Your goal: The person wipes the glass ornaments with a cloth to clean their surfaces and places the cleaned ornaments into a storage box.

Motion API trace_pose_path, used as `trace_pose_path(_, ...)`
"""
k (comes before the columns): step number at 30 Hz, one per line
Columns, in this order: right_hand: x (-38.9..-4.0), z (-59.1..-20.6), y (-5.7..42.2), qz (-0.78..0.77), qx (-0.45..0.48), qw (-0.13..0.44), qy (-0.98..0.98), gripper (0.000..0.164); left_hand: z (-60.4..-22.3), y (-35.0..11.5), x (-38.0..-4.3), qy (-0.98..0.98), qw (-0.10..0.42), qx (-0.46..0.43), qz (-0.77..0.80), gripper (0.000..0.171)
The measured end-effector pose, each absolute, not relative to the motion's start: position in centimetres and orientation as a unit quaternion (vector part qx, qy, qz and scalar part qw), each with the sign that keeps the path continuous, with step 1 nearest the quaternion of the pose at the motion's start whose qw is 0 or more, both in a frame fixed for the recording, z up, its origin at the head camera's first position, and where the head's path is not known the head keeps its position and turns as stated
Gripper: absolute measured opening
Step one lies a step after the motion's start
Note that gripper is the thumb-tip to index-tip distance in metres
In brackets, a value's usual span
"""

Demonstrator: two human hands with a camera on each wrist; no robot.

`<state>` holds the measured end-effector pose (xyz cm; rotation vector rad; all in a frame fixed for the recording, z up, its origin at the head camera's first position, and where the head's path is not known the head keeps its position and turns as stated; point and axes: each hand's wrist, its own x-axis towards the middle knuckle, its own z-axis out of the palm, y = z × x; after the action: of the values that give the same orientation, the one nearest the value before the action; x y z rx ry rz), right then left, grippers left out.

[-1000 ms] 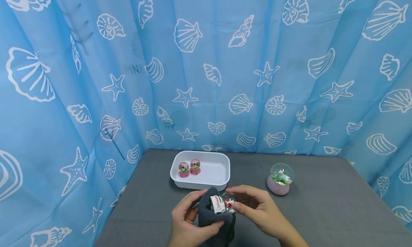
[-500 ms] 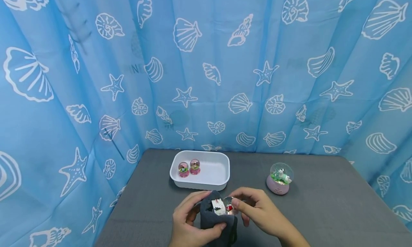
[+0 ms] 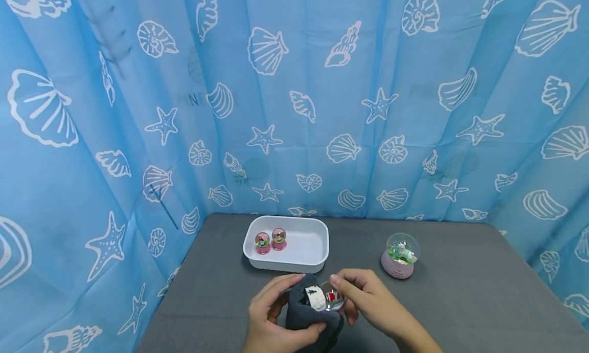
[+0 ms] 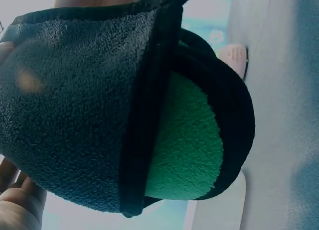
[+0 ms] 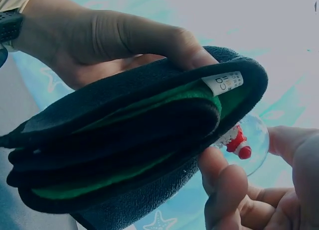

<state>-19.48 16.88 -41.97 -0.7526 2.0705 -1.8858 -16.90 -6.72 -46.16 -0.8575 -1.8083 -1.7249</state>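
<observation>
A small snow globe [image 3: 333, 297] with a white base and a red-and-white figure inside lies tilted in a folded dark grey cloth [image 3: 307, 314]. My left hand [image 3: 276, 320] grips the cloth around the globe's base, thumb in front and fingers behind. At the glass dome, my right hand [image 3: 375, 302] pinches the globe between thumb and fingers. The right wrist view shows the cloth's layers with green inner sides, a white tag [image 5: 223, 83] and the globe's red figure [image 5: 238, 143]. Fluffy cloth fills most of the left wrist view, hiding the globe there.
Beyond my hands stands a white tray [image 3: 306, 263] holding two small pink-based snow globes [image 3: 263, 243]. A larger globe with a lilac base [image 3: 398, 265] stands to the right on the grey tabletop [image 3: 469, 291]. Behind it hangs a blue shell-print curtain [image 3: 294, 112].
The globe has turned within the cloth: its base showed red lettering, then a dark tree, now mostly white. Both hands, cloth and globe have shifted slightly right and toward me.
</observation>
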Motion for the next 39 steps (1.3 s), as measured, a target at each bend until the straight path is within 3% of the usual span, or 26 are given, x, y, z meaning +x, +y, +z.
trace_pose_path(6, -19.47, -41.71, 16.6, -0.644, -0.229, 0.14, 0.716, 0.049, -46.2, -6.68, -17.08, -0.66, 0.258, -0.325, -0.627, 0.077)
trace_pose_path(12, -19.46, -41.87, 16.72, -0.648, -0.227, 0.117, 0.717, 0.041, -46.5, -6.77, -17.3, -0.655, 0.261, -0.325, -0.63, 0.079)
trace_pose_path(19, -19.43, -42.06, 16.94, -0.662, -0.262, 0.071, 0.699, 0.025, -46.66, -6.9, -17.46, -0.649, 0.26, -0.329, -0.635, 0.077)
trace_pose_path(24, -19.27, -42.07, 16.96, -0.665, -0.28, 0.03, 0.692, 0.019, -46.16, -6.99, -16.92, -0.674, 0.202, -0.27, -0.657, 0.072)
trace_pose_path(31, -18.89, -42.28, 17.11, -0.64, -0.328, -0.043, 0.693, 0.031, -46.3, -7.16, -17.19, -0.661, 0.202, -0.281, -0.666, 0.071)
trace_pose_path(39, -18.6, -42.05, 17.02, -0.629, -0.318, -0.096, 0.703, 0.036, -46.3, -7.26, -17.33, -0.656, 0.204, -0.285, -0.668, 0.071)
